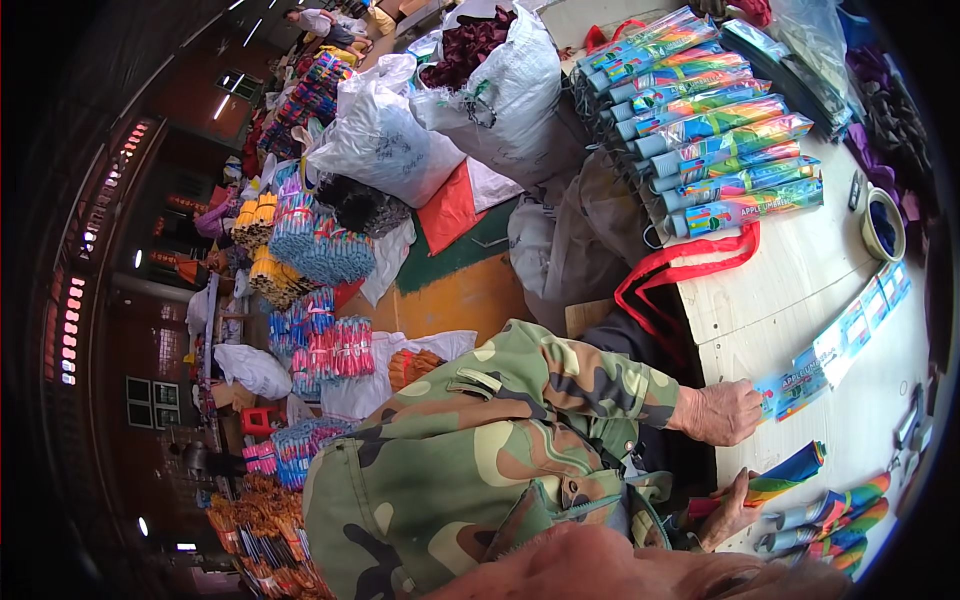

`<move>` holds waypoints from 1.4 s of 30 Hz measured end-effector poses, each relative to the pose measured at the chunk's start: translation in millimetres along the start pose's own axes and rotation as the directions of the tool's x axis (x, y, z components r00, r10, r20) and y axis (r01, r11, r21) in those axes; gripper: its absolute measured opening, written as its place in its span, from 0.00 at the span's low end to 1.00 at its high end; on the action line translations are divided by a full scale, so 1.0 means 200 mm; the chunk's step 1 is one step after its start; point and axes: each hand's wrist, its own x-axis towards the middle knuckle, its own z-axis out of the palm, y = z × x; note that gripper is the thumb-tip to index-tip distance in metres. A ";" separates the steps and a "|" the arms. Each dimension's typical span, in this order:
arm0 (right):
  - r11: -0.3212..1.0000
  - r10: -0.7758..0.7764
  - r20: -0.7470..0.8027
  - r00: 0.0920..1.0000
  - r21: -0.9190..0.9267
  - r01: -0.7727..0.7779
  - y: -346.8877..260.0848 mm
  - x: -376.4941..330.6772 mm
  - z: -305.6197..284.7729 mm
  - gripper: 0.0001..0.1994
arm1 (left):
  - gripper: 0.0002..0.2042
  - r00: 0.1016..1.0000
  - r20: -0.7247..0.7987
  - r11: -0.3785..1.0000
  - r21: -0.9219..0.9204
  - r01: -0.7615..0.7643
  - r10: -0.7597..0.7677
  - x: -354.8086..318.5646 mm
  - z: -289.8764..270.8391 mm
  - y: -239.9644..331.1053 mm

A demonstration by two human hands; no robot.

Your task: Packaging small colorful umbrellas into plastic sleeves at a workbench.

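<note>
A: How do our hands sit, with twelve o'clock at the top of the view?

B: Our left hand (722,412) is at four o'clock, curled, knuckles up, its camouflage sleeve (600,380) reaching in from the left. Its fingertips are at the near end of a glossy strip of blue printed plastic sleeves (828,352); we cannot tell whether they pinch it. Our right hand (728,515), toward half past four, is closed around a rolled rainbow-coloured fabric umbrella (790,475), which points to two o'clock.

A: Any writing we can make out?

B: Bold lettering on the strip, and more on the glossy wrappers of the packed rainbow umbrellas with grey-blue cylindrical handles (715,130), rowed at two o'clock. Dark handwriting marks a bulging white woven sack (385,145) at eleven.

A: And edges, room to move?

B: The pale wooden tabletop (750,310) has its near edge under our left wrist; a red fabric strap (735,243) loops by that edge, just before three. Bare boards lie between the packed row and the strip. Loose rainbow umbrellas (845,503) lie near our right hand, on its three o'clock side.
</note>
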 end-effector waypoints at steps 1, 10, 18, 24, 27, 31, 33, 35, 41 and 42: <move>1.000 0.005 -0.007 1.000 -0.002 -0.005 0.00 -0.01 0.00 0.24 | 0.08 1.000 0.020 1.000 -0.008 0.005 -0.004 -0.02 -0.01 0.01; 0.999 -0.004 -0.001 1.000 -0.048 0.004 -0.05 0.00 0.10 0.24 | 0.09 0.966 -0.002 0.949 0.188 0.253 -0.257 -0.14 -0.22 -0.19; 0.998 -0.004 -0.021 1.000 -0.067 0.003 -0.04 -0.02 0.09 0.21 | 0.06 0.966 -0.057 0.963 0.077 0.256 -0.253 -0.17 -0.07 -0.19; 0.984 -0.019 -0.035 0.999 -0.178 0.012 -0.10 -0.05 0.06 0.21 | 0.05 0.963 -0.131 0.972 0.005 0.237 -0.234 -0.13 -0.05 -0.22; 0.954 -0.019 0.009 1.000 -0.298 0.020 -0.21 -0.07 0.17 0.23 | 0.06 0.954 -0.103 0.959 -0.001 0.284 -0.282 -0.07 -0.09 -0.32; 0.886 -0.224 0.226 0.948 -0.358 0.295 -0.20 -0.05 0.27 0.33 | 0.07 0.938 0.067 0.936 -0.072 0.344 -0.340 -0.10 -0.05 -0.38; 0.848 -0.296 0.302 0.906 -0.355 0.395 -0.21 -0.06 0.29 0.38 | 0.07 0.929 0.105 0.912 -0.180 0.368 -0.354 -0.11 -0.03 -0.37; 0.729 -0.498 0.288 0.818 -0.370 0.575 -0.10 -0.04 0.29 0.40 | 0.08 0.920 0.130 0.867 -0.307 0.391 -0.369 -0.08 0.01 -0.35; 0.643 -0.381 0.269 0.885 -0.610 0.463 -0.12 -0.10 0.29 0.43 | 0.05 0.864 0.432 0.527 -0.686 0.502 -0.260 -0.04 -0.07 -0.51; 0.643 -0.380 0.266 0.886 -0.612 0.460 -0.12 -0.10 0.29 0.43 | 0.07 0.798 0.533 0.393 -0.695 0.602 -0.280 -0.04 -0.08 -0.52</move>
